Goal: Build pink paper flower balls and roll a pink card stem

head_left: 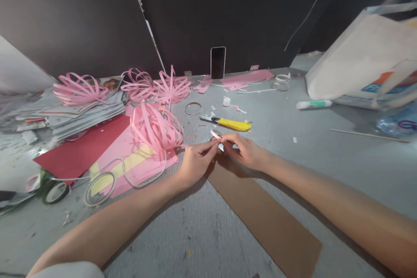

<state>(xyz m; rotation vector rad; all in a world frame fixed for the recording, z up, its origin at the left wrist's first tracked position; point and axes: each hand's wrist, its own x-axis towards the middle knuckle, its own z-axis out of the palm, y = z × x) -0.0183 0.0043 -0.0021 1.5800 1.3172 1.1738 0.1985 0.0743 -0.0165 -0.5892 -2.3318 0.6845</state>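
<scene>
My left hand point(197, 159) and my right hand point(243, 151) meet above the far end of a brown cardboard strip point(265, 215). Both are closed in a pinch on a narrow pale strip point(215, 134), which curls up between the fingertips. The fingers cover most of it. Just beyond them lies a yellow utility knife point(233, 124) with its blade end pointing left. Beside my left hand sits a ball of looped pink paper strips point(156, 127); one strip end reaches close to the wrist.
More looped pink paper point(172, 89) lies behind, with stacked papers point(87, 117) and a red sheet point(86, 150) at left. A phone point(218, 63) leans on the dark wall. At right are a glue stick point(314, 104), a thin stick point(368, 135) and a white bag point(352, 56).
</scene>
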